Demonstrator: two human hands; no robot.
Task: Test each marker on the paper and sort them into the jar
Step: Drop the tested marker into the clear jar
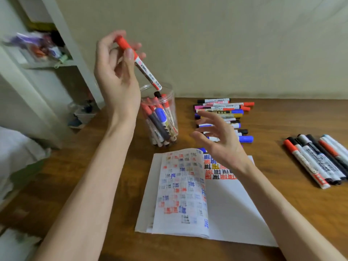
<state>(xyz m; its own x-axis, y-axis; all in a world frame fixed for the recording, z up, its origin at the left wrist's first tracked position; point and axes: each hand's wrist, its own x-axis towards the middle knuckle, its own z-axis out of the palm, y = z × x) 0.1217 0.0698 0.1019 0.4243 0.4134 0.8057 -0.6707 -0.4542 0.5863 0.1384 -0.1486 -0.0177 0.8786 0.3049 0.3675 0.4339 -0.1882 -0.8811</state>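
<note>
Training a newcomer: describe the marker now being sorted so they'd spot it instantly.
On the wooden table stands a clear jar. Just above its mouth, the left hand pinches a white marker slanting downward. It alone is airborne, red cap uppermost.

Your left grip pinches a red-capped marker near its cap end. The marker is tilted, with its lower end just over the mouth of the clear jar. The jar stands on the wooden surface and holds red, blue and black markers. Your right grip hangs with fingers spread and holds nothing, above the paper with its coloured test marks. Behind it lies a row of markers; another bunch lies well apart to the right.
</note>
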